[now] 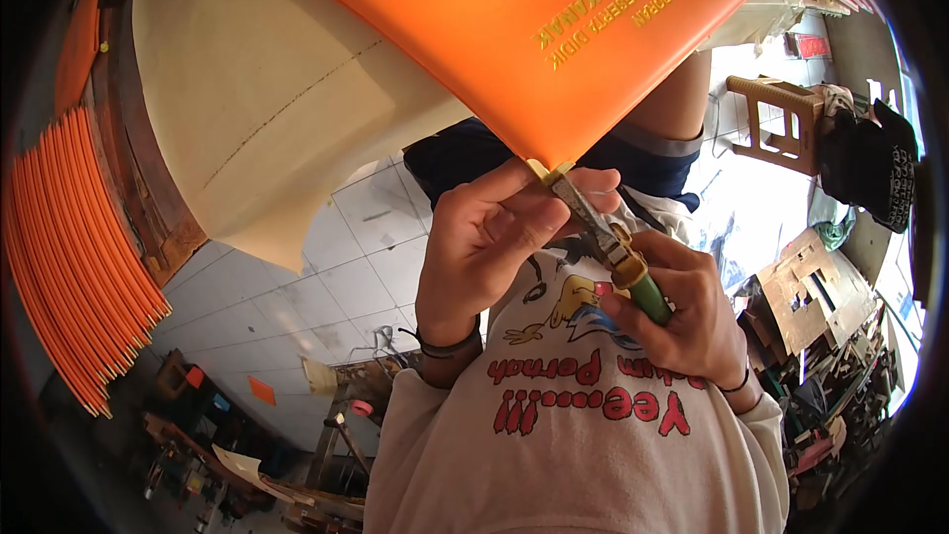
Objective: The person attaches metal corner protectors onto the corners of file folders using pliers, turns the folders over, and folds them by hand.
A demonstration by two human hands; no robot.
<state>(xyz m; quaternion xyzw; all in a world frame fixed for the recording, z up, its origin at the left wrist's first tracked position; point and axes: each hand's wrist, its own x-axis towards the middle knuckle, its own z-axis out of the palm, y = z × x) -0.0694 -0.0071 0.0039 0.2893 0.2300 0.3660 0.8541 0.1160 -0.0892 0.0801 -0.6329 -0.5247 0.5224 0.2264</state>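
Note:
An orange folder cover [583,69] with gold lettering reaches down from the top, one corner pointing at my body. A small gold metal corner piece [547,170] sits on that tip. My left hand [484,247] has its fingers curled at this corner, pinching it; some fingertips are hidden behind the tool. Wrapped round the green handle of a pair of pliers [625,259] is my right hand [682,307]. The pliers' jaws meet the gold corner piece.
A large beige sheet [287,89] covers the work surface at upper left. A stack of orange covers [84,267] with gold corners stands at far left. On the right are a tan plastic stool [776,124], a black bag [875,163] and piled scraps [820,376].

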